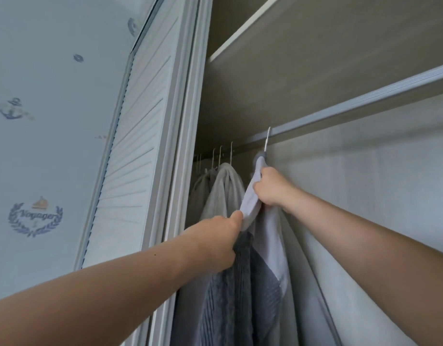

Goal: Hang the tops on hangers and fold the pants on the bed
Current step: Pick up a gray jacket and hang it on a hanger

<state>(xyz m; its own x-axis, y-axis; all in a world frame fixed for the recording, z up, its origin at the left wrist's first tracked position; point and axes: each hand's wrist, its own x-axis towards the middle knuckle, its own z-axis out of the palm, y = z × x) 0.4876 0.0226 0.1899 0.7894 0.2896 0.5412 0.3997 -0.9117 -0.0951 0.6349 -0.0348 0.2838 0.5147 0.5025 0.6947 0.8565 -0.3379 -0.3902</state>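
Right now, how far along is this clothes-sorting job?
Several tops already hang on the rail, among them a grey top. In hand: the hanger of a pale-collared top is hooked on the rail, and the left hand and right hand grip its collar, seemingly straightening it. Left: the pants and bed are out of view, so I cannot tell.

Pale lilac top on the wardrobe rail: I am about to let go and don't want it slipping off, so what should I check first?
1. The white hanger hook over the silver wardrobe rail: ok.
2. The pale lilac top reaching the hanger's neck: ok.
3. Shoulders seated on the hanger: cannot tell, fabric hides them.
4. Hands free of fabric: not ok; the right hand grips below the neck, the left hand pinches an edge.
5. Room beside the grey hooded garment: ok, hooks apart.
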